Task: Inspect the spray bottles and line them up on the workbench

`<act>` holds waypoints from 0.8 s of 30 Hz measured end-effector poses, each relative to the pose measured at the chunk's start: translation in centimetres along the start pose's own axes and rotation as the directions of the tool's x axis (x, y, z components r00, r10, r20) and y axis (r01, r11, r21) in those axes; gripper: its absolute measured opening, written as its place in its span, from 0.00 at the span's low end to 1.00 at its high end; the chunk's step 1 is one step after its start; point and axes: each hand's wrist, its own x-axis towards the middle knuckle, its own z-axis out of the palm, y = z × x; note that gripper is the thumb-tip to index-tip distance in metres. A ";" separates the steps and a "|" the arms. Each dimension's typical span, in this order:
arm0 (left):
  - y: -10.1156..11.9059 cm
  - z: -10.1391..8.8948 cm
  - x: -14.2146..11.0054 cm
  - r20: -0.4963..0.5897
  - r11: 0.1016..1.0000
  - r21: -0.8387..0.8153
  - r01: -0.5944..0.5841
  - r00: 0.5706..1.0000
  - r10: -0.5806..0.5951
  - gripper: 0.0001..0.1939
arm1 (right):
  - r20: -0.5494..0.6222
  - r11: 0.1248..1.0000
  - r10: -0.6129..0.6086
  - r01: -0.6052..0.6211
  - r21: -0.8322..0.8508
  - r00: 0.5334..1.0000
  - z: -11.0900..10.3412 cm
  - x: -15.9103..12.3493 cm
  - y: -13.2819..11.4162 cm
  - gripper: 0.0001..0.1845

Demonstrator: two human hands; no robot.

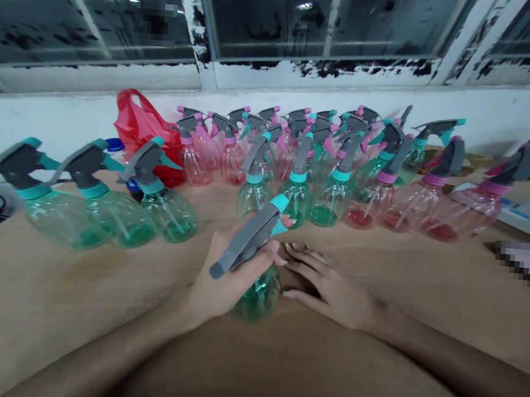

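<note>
A green spray bottle [257, 302] is near the middle of the bench [405, 277], directly in front of the person. It has a grey sprayer head [245, 243] with a turquoise nozzle [279, 202], and green liquid is visible low inside. I cannot tell whether its bottom touches the bench.

The left hand [226, 284] is clamped around the upper part of this bottle, below the sprayer head, with one finger close to the trigger. The right hand [335, 290] is just beside the bottle, palm down and holding nothing, its fingers a little spread. Whether its fingertips touch the bottle is not clear.

To the left, three green bottles [176, 219] stand near each other. Beyond the hands there is a front row, with three turquoise-necked bottles [323, 209] and, to their right, three pink-necked bottles [399, 212]. Behind this row, many more bottles [197, 165] are crowded together, most of them pink.

A red plastic bag [135, 124] is near the wall [88, 108], next to a blue cap [114, 144]. At the right edge lies a flat object [528, 262], blurred by pixels. Above are windows [333, 26] with dark patches on their frames.
</note>
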 end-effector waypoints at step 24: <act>-0.3 -0.4 -0.1 0.047 0.998 -0.061 0.034 0.998 -0.031 0.10 | -0.013 1.000 0.002 -0.002 0.028 1.000 0.0 -0.1 0.1 0.30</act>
